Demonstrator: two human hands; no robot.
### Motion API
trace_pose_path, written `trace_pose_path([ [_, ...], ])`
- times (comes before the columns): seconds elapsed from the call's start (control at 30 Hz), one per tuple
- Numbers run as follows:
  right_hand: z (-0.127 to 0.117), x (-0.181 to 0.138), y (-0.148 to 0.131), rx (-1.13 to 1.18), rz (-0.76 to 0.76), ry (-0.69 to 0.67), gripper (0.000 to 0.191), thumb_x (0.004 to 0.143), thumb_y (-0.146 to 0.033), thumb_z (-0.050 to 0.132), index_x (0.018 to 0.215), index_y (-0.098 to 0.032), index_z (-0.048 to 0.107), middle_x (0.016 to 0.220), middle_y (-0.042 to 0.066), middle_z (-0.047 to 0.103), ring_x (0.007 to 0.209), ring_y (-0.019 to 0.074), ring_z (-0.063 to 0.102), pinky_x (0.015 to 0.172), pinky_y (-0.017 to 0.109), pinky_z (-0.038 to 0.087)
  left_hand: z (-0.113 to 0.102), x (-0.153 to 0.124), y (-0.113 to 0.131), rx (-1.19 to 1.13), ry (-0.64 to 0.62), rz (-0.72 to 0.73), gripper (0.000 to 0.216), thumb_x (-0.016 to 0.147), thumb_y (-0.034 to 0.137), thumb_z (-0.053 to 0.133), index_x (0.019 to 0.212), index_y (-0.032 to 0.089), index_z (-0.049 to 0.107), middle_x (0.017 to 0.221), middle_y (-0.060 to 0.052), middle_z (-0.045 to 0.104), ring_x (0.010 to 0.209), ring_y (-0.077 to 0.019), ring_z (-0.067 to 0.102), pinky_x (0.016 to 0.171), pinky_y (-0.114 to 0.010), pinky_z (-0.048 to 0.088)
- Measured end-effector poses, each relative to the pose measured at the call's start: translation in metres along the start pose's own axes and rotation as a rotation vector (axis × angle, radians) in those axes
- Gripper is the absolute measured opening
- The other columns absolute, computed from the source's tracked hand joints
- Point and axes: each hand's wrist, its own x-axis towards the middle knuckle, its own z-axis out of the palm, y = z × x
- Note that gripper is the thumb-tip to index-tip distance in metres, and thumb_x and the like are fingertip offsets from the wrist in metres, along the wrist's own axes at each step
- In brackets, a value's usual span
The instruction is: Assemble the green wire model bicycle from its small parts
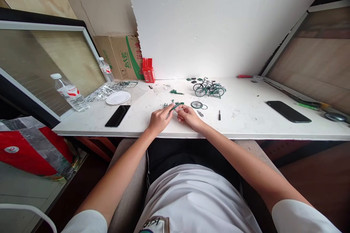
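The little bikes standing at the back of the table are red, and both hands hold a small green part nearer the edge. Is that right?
Not quite. The little bikes are green, not red, as the head view shows. The rest is right: they stand at the back of the table, and the left hand and the right hand both hold a small green part nearer the edge.

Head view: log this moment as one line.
left hand: pinches green frame part | right hand: pinches same part | nearby: loose wheel, model bicycles
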Motion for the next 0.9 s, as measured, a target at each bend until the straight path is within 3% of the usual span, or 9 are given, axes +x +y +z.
trace_pose_path([
  [0.17, 0.0005, 0.0022, 0.0071, -0.077, -0.059, 0.07, 0.044, 0.089, -0.063, 0.075, 0.098, -0.023, 0.061, 0.064, -0.005, 0.054, 0.055, 0.013, 0.051, 0.054, 0.028, 0.043, 0.0001, 0.0001, 0.0001, -0.001, -0.028, -0.026, 0.04, 0.106, 0.022, 0.057, 0.145, 0.021, 0.066, 0.127, -0.01, 0.079, 0.096, -0.0226, 0.082, 0.087, -0.032, 0.067],
  [0.47, 0.0048, -0.0034, 0.006, -0.465, -0.255, 0.214, 0.036, 0.097, -0.058, 0.065, 0.1, -0.022, 0.064, 0.075, 0.001, 0.062, 0.07, 0.0177, 0.058, 0.062, 0.03, 0.045, -0.0017, -0.0004, 0.0011, -0.008, -0.043, -0.044, 0.04, 0.106, 0.023, 0.058, 0.145, 0.022, 0.066, 0.127, -0.011, 0.079, 0.097, -0.0234, 0.082, 0.089, -0.033, 0.067],
  [0.9, 0.0068, -0.0053, 0.0046, -0.474, -0.258, 0.224, 0.037, 0.097, -0.059, 0.065, 0.092, -0.023, 0.059, 0.077, 0.002, 0.062, 0.074, 0.0184, 0.058, 0.061, 0.03, 0.044, -0.0031, 0.0003, 0.0019, -0.019, -0.063, -0.046, 0.039, 0.106, 0.022, 0.057, 0.144, 0.021, 0.066, 0.128, -0.01, 0.079, 0.103, -0.0231, 0.082, 0.093, -0.033, 0.067],
])
